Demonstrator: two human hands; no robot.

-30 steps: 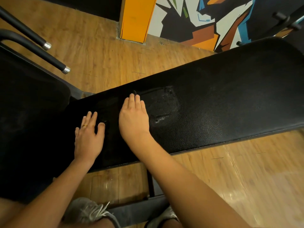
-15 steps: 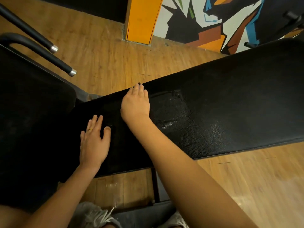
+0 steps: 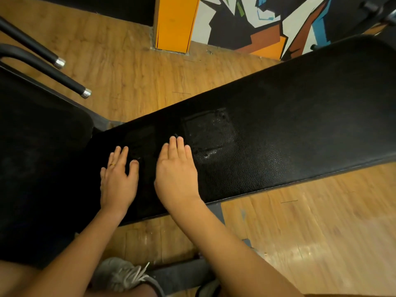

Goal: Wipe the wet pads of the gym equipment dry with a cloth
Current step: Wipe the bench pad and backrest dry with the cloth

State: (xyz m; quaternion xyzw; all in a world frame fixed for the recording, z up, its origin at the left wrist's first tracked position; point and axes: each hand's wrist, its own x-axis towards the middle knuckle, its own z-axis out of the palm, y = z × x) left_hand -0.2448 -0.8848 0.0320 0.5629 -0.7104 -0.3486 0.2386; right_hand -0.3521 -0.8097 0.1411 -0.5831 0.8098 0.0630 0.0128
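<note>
A: Where is the pad?

B: A long black bench pad (image 3: 300, 125) runs aslant from lower left to upper right, over a wood floor (image 3: 132, 71). Pebbled leather-like skin. A squarish wet patch (image 3: 206, 133) sits mid-pad, glistening with droplets along its lower edge.

A: Left hand?

B: The left hand (image 3: 117, 179) lies palm down on the pad's near end, fingers straight and a little spread, thumb out. A yellow ring (image 3: 112, 164) is on one finger.

A: Right hand?

B: The right hand (image 3: 176, 170) is flat too, fingers pressed together, tips just beside the wet patch's left edge. A dark sliver (image 3: 175, 135) pokes past the fingertips.

A: The cloth?

B: I cannot tell it apart from the black pad; the sliver may be part of it.

A: Surroundings?

B: A second black pad (image 3: 38, 157) is at left, touching the bench's near end. Two black bars (image 3: 53, 71) with chrome tips stand above it. There is an orange pillar (image 3: 174, 22) and a painted mural (image 3: 246, 24) at the top, and a grey laced shoe (image 3: 115, 275) at the bottom.
</note>
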